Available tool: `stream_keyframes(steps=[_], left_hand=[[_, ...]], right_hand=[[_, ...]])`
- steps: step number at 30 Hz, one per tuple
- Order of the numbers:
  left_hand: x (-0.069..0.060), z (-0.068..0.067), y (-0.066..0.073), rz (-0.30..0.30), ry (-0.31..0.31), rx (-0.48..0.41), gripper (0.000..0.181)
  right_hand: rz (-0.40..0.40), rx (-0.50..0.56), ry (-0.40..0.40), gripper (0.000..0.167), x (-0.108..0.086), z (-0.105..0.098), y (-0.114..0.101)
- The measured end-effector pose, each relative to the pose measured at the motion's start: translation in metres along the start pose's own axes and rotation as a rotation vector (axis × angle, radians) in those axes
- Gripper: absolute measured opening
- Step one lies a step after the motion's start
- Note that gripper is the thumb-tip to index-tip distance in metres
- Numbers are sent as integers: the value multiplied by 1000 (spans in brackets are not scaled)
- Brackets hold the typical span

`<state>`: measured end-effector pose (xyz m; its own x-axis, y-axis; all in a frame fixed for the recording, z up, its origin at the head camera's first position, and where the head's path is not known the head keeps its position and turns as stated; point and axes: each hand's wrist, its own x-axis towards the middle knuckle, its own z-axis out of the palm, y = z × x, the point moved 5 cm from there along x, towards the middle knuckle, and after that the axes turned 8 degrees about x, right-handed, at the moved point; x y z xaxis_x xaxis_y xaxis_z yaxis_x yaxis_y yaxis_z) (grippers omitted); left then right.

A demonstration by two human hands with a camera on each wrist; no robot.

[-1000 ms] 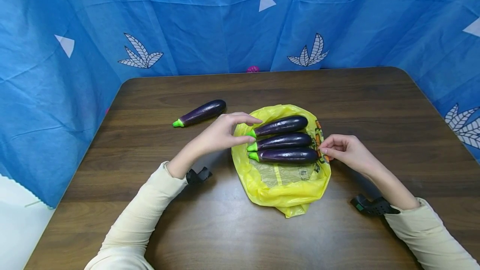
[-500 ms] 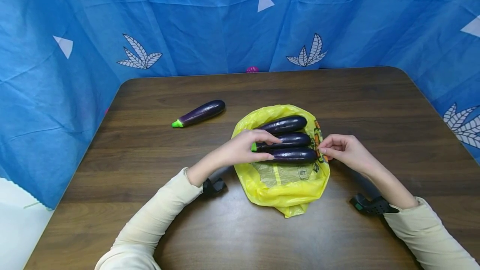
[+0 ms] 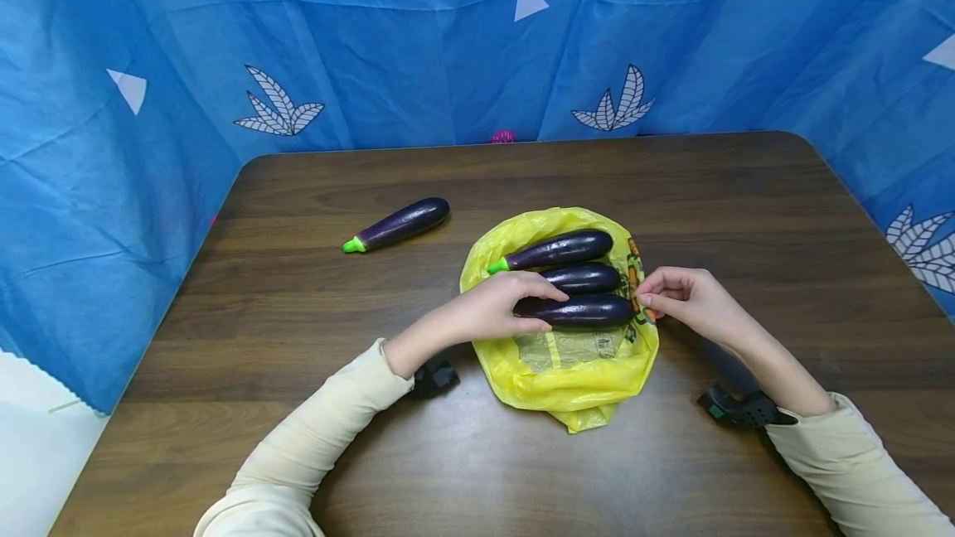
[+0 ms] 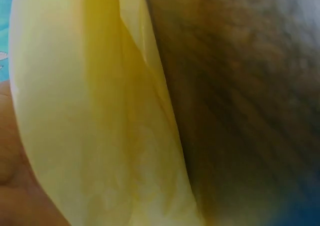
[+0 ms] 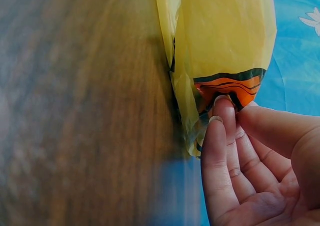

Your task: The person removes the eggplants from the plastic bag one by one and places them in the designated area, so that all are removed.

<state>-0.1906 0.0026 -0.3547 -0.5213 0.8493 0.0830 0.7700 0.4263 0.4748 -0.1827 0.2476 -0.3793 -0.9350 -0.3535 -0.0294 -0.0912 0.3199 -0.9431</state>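
A yellow plastic bag [image 3: 522, 379] lies with its mouth spread wide, and three dark purple eggplants with green stem ends lie side by side in it. My left hand [image 3: 492, 309] reaches over the bag's left rim and grips the nearest eggplant [image 3: 597, 310], fingers on its far side and thumb on its near side; the stem end is hidden. Beyond it are the middle eggplant [image 3: 589, 278], partly covered by the hand, and the far eggplant [image 3: 563, 249]. At the bag's right rim, my right hand [image 3: 690, 301] pinches the printed edge between thumb and fingertips.
Another eggplant [image 3: 403, 222] lies on the brown wooden table [image 3: 746, 214], left of the bag and farther back. A blue patterned cloth [image 3: 433, 48] hangs behind the table. In the left wrist view, the bag's yellow side [image 4: 100, 116] covers much of the picture.
My left hand has moved right and toward the near side, from the stem ends onto the nearest eggplant, and its fingers have closed around it. The right hand keeps its place on the bag's rim.
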Motion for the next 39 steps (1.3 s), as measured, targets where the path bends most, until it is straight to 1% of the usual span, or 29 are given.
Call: stream_keyframes(steps=[2, 5, 9, 11, 18, 28, 39], left_hand=[[0, 1, 1, 3, -8, 14, 39], [0, 2, 3, 3, -36, 35, 41], [0, 6, 4, -9, -80, 52, 44], [0, 8, 4, -17, -91, 56, 46], [-1, 10, 4, -25, -94, 54, 48], [0, 13, 4, -37, -123, 80, 53], [-1, 13, 3, -23, -118, 53, 48]], right_hand=[[-5, 2, -1, 10, 0, 0, 0], [-9, -2, -1, 10, 0, 0, 0], [-6, -10, 5, 10, 0, 0, -1], [-4, -13, 4, 10, 0, 0, -1], [2, -11, 3, 11, 0, 0, -1], [7, -15, 1, 10, -1, 0, 0], [2, -4, -4, 9, -1, 0, 1]])
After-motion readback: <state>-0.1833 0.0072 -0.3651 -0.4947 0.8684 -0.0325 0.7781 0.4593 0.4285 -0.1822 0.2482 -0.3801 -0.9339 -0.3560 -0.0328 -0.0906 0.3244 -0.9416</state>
